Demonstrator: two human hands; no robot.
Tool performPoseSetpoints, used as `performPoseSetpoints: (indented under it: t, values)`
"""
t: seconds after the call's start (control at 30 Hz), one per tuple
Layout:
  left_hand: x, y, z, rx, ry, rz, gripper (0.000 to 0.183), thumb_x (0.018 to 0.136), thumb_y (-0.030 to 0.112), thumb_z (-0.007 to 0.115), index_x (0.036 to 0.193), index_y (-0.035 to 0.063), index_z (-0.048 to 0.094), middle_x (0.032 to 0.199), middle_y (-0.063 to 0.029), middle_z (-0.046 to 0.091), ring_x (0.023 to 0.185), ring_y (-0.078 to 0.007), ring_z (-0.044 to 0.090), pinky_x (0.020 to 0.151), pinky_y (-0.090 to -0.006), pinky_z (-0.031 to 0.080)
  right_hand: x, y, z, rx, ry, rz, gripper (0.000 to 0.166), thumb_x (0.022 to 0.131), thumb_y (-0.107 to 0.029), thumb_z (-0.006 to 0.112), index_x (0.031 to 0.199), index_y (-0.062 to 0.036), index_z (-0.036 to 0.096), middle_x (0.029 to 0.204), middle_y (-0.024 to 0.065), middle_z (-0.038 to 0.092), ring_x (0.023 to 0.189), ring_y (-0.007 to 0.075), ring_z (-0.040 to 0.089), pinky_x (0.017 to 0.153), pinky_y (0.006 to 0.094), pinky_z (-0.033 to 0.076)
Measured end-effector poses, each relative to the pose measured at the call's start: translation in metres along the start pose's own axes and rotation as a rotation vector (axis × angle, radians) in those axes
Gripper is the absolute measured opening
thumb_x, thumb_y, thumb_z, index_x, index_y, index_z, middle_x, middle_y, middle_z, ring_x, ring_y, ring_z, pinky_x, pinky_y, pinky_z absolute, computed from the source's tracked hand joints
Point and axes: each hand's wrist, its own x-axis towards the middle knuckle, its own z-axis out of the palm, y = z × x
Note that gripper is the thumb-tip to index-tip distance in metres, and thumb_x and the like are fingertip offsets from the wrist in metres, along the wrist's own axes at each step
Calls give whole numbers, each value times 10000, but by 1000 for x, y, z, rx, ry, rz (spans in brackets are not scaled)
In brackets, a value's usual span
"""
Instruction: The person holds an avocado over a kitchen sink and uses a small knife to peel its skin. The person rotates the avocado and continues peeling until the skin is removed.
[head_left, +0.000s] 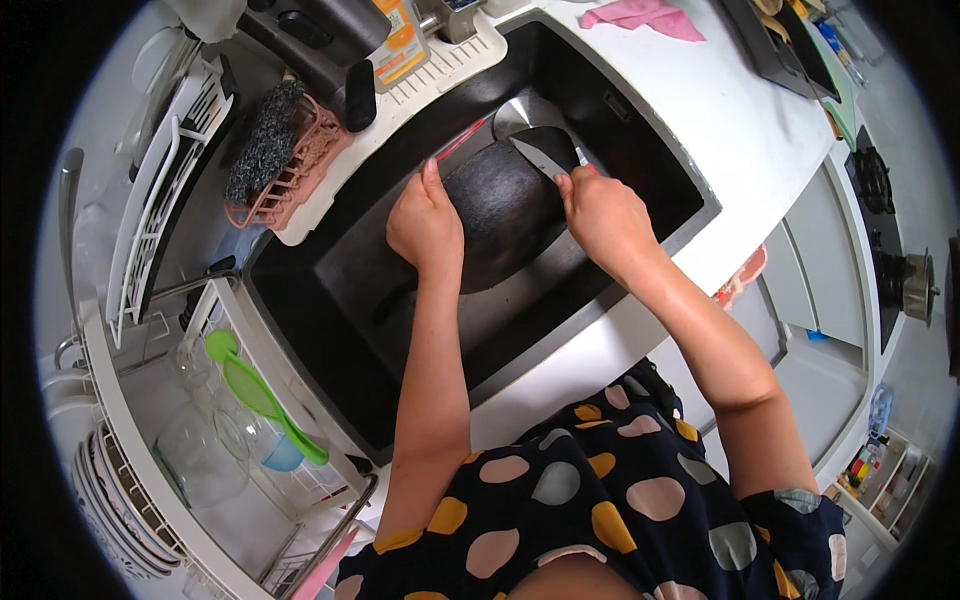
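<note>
Inside the black sink (352, 262), a dark, rounded piece of cookware (502, 202), seemingly a pan, is tilted with its blackened surface facing up. My left hand (427, 225) grips its left side, the thumb beside a thin red strip (461, 140). My right hand (607, 214) holds a flat, pointed metal blade (541, 156) against the cookware's upper right. A bit of red shows behind the right fingers; whether it belongs to the blade or the cookware I cannot tell. A round metal drain cover (529, 116) lies just beyond.
Left of the sink, a pink caddy (307, 172) holds a steel-wool-like scrubber (266, 142). Behind stand a tap (307, 45) and an orange-labelled pack (401, 45). An open dish rack (135, 405) holds plates, glassware and a green strainer (255, 390). A pink cloth (645, 16) lies on the counter (720, 97).
</note>
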Motion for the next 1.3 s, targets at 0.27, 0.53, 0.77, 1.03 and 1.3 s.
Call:
performPoseSetpoints:
  t: [0.27,0.53,0.77,1.03,1.3]
  values:
    - [7,-2,-1,59,-29,-20,453,969,405,466,745,54,646,677,-163,621,636,-383,595,565,-456,445,-8,-10,4,58,39,-67,370,977,-322,455,836,-3,578,709,225,638,694,417,634,632,492,514]
    - [4,-3,2,-9,-17,-21,470,968,391,486,704,19,596,655,-192,578,603,-373,562,547,-432,407,-8,6,9,-181,255,-201,127,829,-68,586,899,14,520,806,207,614,705,345,648,564,412,524]
    - [-1,3,-2,-12,-38,-55,431,968,376,493,786,20,654,681,-183,603,619,-357,583,568,-416,423,-40,9,-6,-317,247,-360,533,736,-3,574,1268,19,539,793,156,535,675,272,603,546,347,520]
    - [0,0,-2,-7,-27,-32,420,967,373,496,826,21,677,695,-194,611,632,-356,590,580,-414,432,-39,3,-10,-355,205,-401,570,744,-12,571,1311,18,526,791,146,534,629,228,597,524,304,510]
    - [-11,-4,-2,42,2,79,432,968,356,496,689,54,630,611,-152,590,558,-361,574,504,-443,416,-24,-1,-9,-329,169,-333,501,789,-19,550,1282,64,512,813,173,564,597,256,627,507,321,521]
